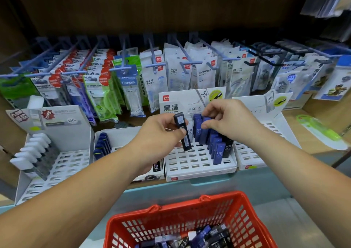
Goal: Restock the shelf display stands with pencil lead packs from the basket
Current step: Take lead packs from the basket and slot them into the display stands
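Open room first: the white slotted cardboard display stand [190, 162] in the centre has its left columns and front rows of slots bare. Standing blue and black packs [218, 151] crowd its right and back slots. Its front lip sits right at the teal shelf edge [209, 183], and its side walls touch the neighbouring stands. The left hand [161, 134] pinches a black pencil lead pack [183, 132] between thumb and curled fingers; the pack is tilted, top leaning left, lower end down at the bare slots. Cannot tell if it is seated in a slot. The right hand [228, 118] pinches the top of a blue pencil lead pack [206, 128] in the back rows with thumb and forefinger, other fingers curled in. The red plastic mesh basket [171, 215] is below the shelf edge, between the forearms, with a loose heap of blue and black lead packs [209, 234] lying flat in its bottom. The far-left white stand [57, 164] holds a column of white-capped grey packs along its left side, the rest of its slots bare. The next stand [123, 135] has a row of dark blue packs at its left wall. The right white stand [250, 158] shows only bare slots. Behind the stands, hanging packets on blue pegs [152, 73] come close over the stand backboards. A green and white correction tape [321, 132] lies on the shelf at far right.
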Tool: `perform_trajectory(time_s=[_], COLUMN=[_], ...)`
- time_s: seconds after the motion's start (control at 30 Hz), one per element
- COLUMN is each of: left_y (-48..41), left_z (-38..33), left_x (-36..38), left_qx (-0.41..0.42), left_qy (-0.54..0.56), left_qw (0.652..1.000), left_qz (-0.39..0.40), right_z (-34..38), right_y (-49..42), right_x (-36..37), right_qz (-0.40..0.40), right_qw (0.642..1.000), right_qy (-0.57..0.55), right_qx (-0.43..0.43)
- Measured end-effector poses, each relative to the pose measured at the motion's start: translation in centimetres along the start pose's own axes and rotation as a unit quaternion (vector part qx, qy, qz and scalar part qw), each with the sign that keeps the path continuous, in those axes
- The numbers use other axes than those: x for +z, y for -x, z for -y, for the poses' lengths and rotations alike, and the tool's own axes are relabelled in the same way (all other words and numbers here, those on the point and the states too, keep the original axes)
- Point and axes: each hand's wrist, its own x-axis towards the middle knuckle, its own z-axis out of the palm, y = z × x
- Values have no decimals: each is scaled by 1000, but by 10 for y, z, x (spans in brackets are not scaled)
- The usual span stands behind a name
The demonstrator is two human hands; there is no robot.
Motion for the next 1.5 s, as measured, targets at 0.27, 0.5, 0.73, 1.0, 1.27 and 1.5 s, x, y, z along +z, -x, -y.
perform_trajectory(time_s=[0.27, 0.5, 0.73, 1.0, 1.27, 1.5], left_y=[2, 3, 6, 18, 40, 41], left_z=[-1, -5, -9, -22, -8, -3], left_x=[-3, -4, -3, 14, 52, 53], left_qx=[-7, -4, -12, -26, 38, 28], left_qy=[43, 65, 57, 164, -64, -26], left_qw=[999, 996, 998, 986, 997, 996], left_qz=[-26, -56, -34, -8, 11, 81], right_z=[0, -1, 20, 40, 32, 14], right_y=[-2, -6, 3, 31, 53, 62], right_x=[1, 10, -4, -15, -22, -44], right_qz=[6, 72, 55, 115, 53, 94], right_qw=[999, 996, 992, 970, 935, 936], right_qy=[-39, 54, -117, -212, -327, -331], right_qx=[2, 6, -12, 13, 128, 80])
